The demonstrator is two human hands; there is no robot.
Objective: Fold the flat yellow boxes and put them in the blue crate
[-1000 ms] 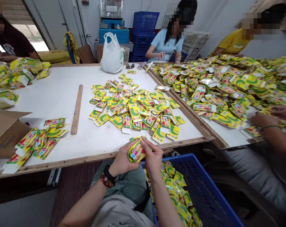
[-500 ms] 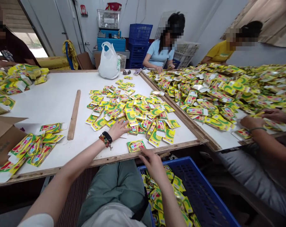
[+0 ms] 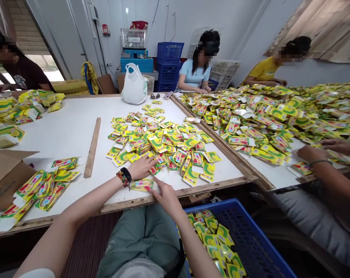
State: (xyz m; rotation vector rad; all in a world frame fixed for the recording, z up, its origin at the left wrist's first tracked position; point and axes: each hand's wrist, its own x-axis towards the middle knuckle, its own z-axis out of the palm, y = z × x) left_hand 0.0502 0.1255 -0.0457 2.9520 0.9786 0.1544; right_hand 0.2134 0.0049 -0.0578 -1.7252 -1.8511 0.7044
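Since the earlier frame, the flat yellow packet [image 3: 141,185] has shifted left along the near edge of the surface [image 3: 62,135], and the right hand [image 3: 167,200] has closed in on it. The packet now lies flat just inside the wooden edge, below the left hand [image 3: 139,168], with the right fingers [image 3: 160,187] together and their tips on its right end, pressing rather than clamping. The left fingers [image 3: 144,164] are spread apart and rest at the edge of a loose pile of packets [image 3: 163,148]. The packet looks light, thin and floppy, and its glossy film is probably slippery, so it would likely skid under a fingertip; a pinch on its edge or end seems the surest hold.

Below the surface sits a blue crate [image 3: 209,206] holding more packets [image 3: 212,235]. To the left lie a neat group of packets [image 3: 40,189] and a wooden strip [image 3: 92,147]. To the right, a co-worker's hands [image 3: 310,154] work at a much larger heap [image 3: 250,119]. Farther off stands a white plastic bag [image 3: 134,85].
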